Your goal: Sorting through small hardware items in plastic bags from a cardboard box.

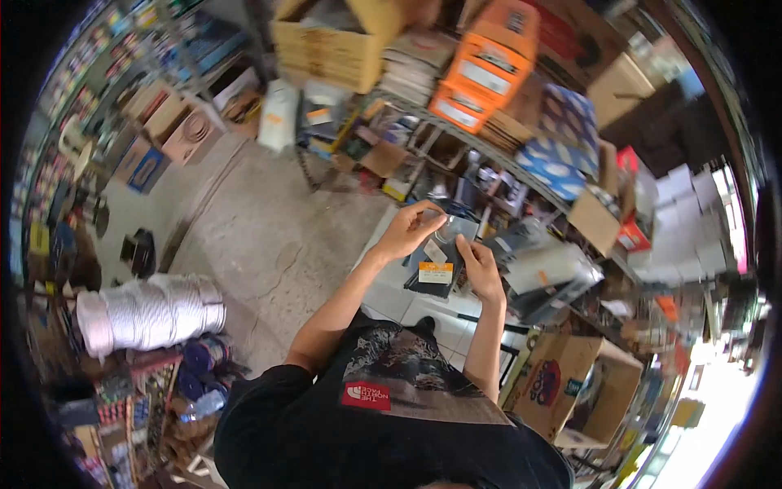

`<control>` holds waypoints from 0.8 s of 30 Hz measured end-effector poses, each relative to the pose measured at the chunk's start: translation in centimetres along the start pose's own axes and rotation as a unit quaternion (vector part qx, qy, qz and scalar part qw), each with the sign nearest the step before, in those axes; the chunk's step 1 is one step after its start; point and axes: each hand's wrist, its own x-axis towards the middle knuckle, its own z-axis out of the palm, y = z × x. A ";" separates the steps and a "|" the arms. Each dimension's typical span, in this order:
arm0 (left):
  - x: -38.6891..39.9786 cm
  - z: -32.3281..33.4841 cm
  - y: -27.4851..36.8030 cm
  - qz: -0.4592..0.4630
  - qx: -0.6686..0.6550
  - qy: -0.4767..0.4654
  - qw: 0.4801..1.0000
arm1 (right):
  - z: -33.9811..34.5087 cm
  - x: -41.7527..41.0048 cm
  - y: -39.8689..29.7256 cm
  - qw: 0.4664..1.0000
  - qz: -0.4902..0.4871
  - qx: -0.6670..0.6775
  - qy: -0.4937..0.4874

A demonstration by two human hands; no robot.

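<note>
Just right of the view's middle, a clear plastic bag [451,244] of dark, thin items hangs between my hands. An orange and white label [435,272] with writing lies on its front. My left hand [405,230] pinches the bag's top edge between thumb and fingertips. At the bag's opposite side, my right hand [481,268] grips the edge with the thumb in front. The dark contents gather towards the bag's lower end; exactly what they are cannot be told. A small pale slip shows above the label.
Metal shelving [489,160] crosses beyond my hands, holding orange boxes [482,67] and wrapped goods. Plastic-wrapped packs [544,267] lie to the right, above an open cardboard box [559,385]. A large roll of white rope [153,313] stands at the left by the concrete floor [275,244].
</note>
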 end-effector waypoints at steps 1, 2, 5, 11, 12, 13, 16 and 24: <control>-0.8 -2.4 0.2 0.000 -0.002 0.026 1.000 | 2.1 1.3 -1.0 0.999 -0.015 -0.005 -0.030; -1.5 -4.8 0.3 0.001 0.031 0.068 0.997 | 3.7 2.5 -2.3 0.995 -0.030 -0.053 -0.075; -3.7 -9.8 1.7 0.011 0.045 0.146 0.988 | 8.6 5.1 -5.9 0.982 -0.046 -0.114 -0.143; -5.9 -17.3 1.7 0.082 -0.026 0.263 0.961 | 17.2 11.3 -7.6 0.956 -0.104 -0.093 -0.258; -6.1 -18.6 1.6 0.057 0.003 0.277 0.959 | 18.5 12.2 -8.1 0.951 -0.134 -0.091 -0.263; -6.1 -19.8 1.6 0.059 0.008 0.283 0.957 | 19.7 13.0 -8.8 0.946 -0.165 -0.088 -0.266; -4.7 -22.4 2.6 0.045 0.046 0.319 0.945 | 22.2 15.9 -10.4 0.944 -0.171 -0.045 -0.279; 3.8 -29.1 4.0 0.060 0.080 0.309 0.946 | 24.5 23.9 -13.1 0.963 -0.164 0.010 -0.213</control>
